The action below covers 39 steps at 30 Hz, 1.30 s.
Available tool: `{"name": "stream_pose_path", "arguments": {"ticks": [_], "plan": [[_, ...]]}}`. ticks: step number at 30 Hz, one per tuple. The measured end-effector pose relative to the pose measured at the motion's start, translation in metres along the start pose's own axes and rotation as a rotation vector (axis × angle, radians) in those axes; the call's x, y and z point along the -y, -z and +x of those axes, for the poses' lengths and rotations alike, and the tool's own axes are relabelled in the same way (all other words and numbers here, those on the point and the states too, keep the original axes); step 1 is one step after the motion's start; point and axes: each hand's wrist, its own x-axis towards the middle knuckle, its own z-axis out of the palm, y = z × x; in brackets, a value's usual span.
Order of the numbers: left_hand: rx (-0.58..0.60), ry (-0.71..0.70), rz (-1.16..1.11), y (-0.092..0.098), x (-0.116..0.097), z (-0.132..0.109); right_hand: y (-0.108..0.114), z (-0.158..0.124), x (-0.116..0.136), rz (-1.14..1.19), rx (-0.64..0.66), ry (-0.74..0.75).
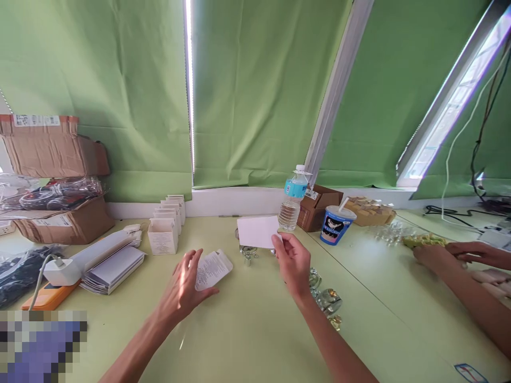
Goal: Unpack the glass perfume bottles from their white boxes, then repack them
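Note:
My right hand (293, 260) pinches the lower right corner of a blank white card (257, 231) between thumb and fingers, held up over the table. My left hand (183, 282) has its thumb and fingers spread around a small white carton (213, 269) with printed text, which looks flat; whether they touch it is unclear. Behind the card, some shiny glass pieces (248, 254) are partly hidden. More glass pieces (329, 301), one with a gold part, lie beside my right wrist.
Upright white boxes (163, 239) stand in a row at the back left, near a stack of flat cartons (114, 268). A water bottle (290, 205), a blue cup (336, 226) and a brown box (319, 205) stand behind. At right, another person's hands (439, 260) work.

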Motion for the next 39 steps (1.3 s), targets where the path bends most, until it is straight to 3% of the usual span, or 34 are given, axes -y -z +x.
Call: {"name": "stream_pose_path", "arguments": {"ticks": [3,7,12,18,24,28,34,36,39], "plan": [[-0.035,0.001,-0.078,0.009,-0.011,0.002,-0.004,-0.003,0.0,0.145,0.148,-0.168],[-0.02,-0.123,-0.178,0.019,-0.029,0.001,-0.013,-0.009,0.001,0.343,0.279,-0.394],[-0.072,-0.062,-0.297,0.024,-0.039,0.001,-0.017,-0.016,0.005,0.508,0.384,-0.566],[-0.203,-0.166,-0.357,0.029,-0.037,0.002,-0.016,-0.017,0.007,0.669,0.353,-0.711],[-0.179,-0.209,-0.364,0.026,-0.035,0.005,-0.014,-0.011,0.001,0.772,0.241,-0.91],[-0.119,-0.082,-0.517,0.028,-0.029,0.01,-0.015,-0.015,0.007,0.731,0.345,-0.794],[-0.124,0.318,-0.865,0.043,-0.03,0.009,-0.019,-0.033,0.02,0.09,0.506,-0.18],[-0.113,0.396,-0.906,0.049,-0.034,-0.001,-0.024,-0.042,0.019,0.016,0.563,-0.152],[-0.006,0.45,-0.986,0.058,-0.043,-0.023,-0.036,-0.056,0.018,0.103,0.741,-0.319]]}}
